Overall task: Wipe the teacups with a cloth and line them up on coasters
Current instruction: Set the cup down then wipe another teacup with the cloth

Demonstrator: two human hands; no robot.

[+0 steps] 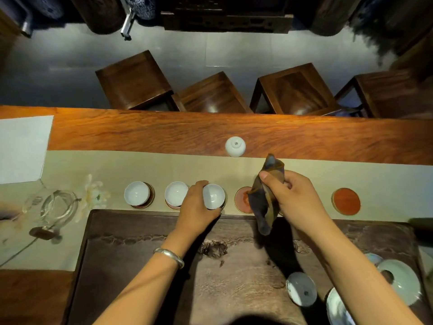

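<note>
A long wooden tea table carried a beige runner across mid-frame. The left hand curled round the third teacup, setting it on a coaster mostly hidden beneath. The right hand pinched a dark cloth that draped over part of the next red coaster. An upturned teacup lay above, nearer the right hand.
</note>
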